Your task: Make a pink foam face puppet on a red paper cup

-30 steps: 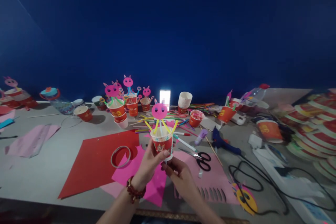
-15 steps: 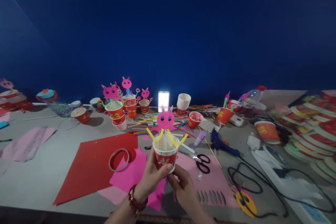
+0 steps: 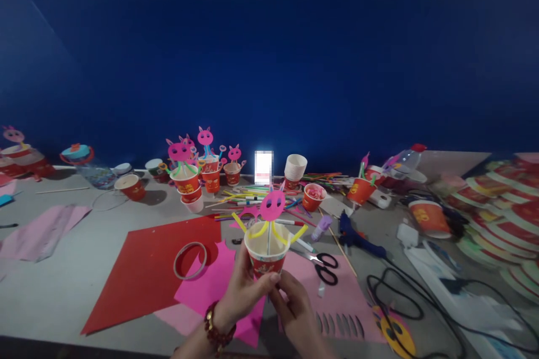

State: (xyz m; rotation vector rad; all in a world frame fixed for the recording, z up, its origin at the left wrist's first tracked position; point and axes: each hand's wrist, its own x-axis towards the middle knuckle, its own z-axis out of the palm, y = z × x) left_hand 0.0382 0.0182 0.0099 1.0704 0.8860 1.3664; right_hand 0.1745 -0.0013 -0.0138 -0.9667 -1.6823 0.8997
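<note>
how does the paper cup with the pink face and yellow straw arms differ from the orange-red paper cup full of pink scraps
The red-and-white paper cup with the pink face is held up in the left hand, while the orange-red paper cup of pink scraps stands on the table. The held cup has yellow straw arms; the scrap cup has none. Both are open-topped with pale rims.

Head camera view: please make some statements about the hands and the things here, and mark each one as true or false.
1. The left hand holds a paper cup. True.
2. The glue gun is in the right hand. False: the glue gun lies on the table; the right hand is just below the cup.
3. A pink face stands above the cup's rim. True.
4. The scissors have yellow handles. False: the scissors have black ones.
</note>
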